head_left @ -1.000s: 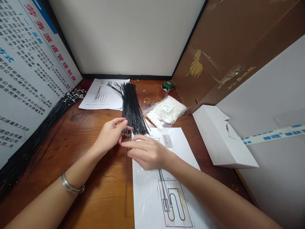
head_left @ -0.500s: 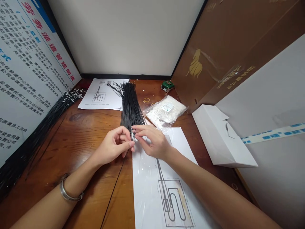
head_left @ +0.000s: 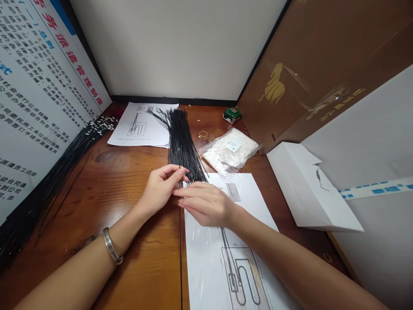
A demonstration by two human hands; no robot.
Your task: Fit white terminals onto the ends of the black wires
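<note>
A thin black wire (head_left: 180, 258) runs from between my hands straight down over the wooden table. My left hand (head_left: 163, 187) is closed in a pinch on its upper part, thumb against the index finger. My right hand (head_left: 209, 202) lies just below and to the right, its fingertips closed about the same wire; the exact contact is partly hidden. Just beyond both hands lies a thick bundle of black wires (head_left: 182, 142), loose strands fanning out at its far left. Beneath my right hand is a plastic-covered drawing sheet (head_left: 206, 267) with a looped wire diagram.
Another drawing sheet (head_left: 124, 135) lies at the back left. A clear bag of white parts (head_left: 226, 155) and a green tape measure (head_left: 231, 114) sit back right. White-tipped black wires (head_left: 77, 150) line the left panel. A white folded box (head_left: 306, 193) stands right, beside a brown carton (head_left: 303, 86).
My left fingers have risen slightly, and my right hand has moved down a little below them. The wire's lower length, slanted before, now hangs straight toward me. The view has shifted slightly.
</note>
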